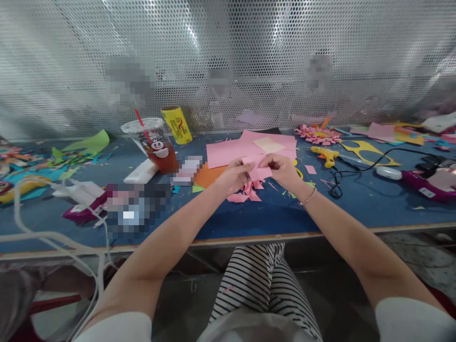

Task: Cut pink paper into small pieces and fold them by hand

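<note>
Between my two hands is a small piece of pink paper (261,172), held above the table. My left hand (238,175) pinches its left side, while the fingers of my right hand (281,167) are closed on its upper right edge. Pink paper scraps (245,194) lie just below. Behind my hands rest large pink sheets (224,151) with a cream piece of paper (269,145) on top. An orange sheet (208,175) is left of my left hand. The yellow handle of what looks like scissors (299,172) shows partly behind my right hand.
A plastic cup with a dark drink (162,149) and a yellow can (178,126) stand at the back left. A yellow glue gun (325,156) with a black cord lies to the right, near a pink fringed paper flower (317,134). A perforated metal panel (249,61) closes the back.
</note>
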Tool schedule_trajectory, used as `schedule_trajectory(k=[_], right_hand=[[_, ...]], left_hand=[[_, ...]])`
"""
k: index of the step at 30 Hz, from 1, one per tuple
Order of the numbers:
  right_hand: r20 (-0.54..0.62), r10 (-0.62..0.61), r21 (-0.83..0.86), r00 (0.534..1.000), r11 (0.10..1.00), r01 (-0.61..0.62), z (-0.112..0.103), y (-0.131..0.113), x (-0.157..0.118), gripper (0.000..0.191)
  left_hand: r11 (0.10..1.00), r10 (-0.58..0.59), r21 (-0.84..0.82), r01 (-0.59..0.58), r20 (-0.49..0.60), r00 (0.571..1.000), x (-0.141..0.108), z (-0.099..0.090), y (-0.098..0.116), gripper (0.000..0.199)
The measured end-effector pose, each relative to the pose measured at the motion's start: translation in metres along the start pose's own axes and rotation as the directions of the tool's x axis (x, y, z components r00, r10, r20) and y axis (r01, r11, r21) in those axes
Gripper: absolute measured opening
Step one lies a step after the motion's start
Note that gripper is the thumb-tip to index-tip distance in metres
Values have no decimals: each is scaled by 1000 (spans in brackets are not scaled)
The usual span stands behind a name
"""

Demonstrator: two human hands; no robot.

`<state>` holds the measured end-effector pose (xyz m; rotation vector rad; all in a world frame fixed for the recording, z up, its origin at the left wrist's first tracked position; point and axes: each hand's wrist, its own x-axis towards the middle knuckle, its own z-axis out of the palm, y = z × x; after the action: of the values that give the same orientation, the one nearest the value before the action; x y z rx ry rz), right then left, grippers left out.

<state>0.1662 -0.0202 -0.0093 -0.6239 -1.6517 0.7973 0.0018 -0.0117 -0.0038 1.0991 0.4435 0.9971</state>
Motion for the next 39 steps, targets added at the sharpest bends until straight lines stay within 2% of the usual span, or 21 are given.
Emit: schedule_trajectory(k=[6,10,13,17,25,31,35,39], right_hand=[[-1,44,86,999,995,-44,-2,4,1,21],[20,19,147,1000,989,-22,-3,10,2,25],[25,12,181,1000,983,-17,-3,11,2,39],[77,71,225,995,970,-86,-3,10,3,55],[152,165,375,975,903,-211,-2,3,2,48],[202,212,399,956,874,-278,-1,-4,1,46],[169,185,445,968,862,-243,1,-7,0,47],[153,148,502,977,840,-206,2,-3,-2,45]], left_hand=[[1000,-17,-10,17,36,999,0,1,1,12],[999,-39,8,39,59,997,-1,1,1,15],[999,-41,18,40,82,996,-3,1,1,18],[998,-48,35,44,117,992,-4,2,2,20],[998,-58,17,56,139,989,-5,4,4,23],[997,-66,54,58,158,985,-5,2,2,22],[997,-78,24,76,142,987,-4,1,-1,24],[996,-88,19,86,172,981,-4,2,1,22]])
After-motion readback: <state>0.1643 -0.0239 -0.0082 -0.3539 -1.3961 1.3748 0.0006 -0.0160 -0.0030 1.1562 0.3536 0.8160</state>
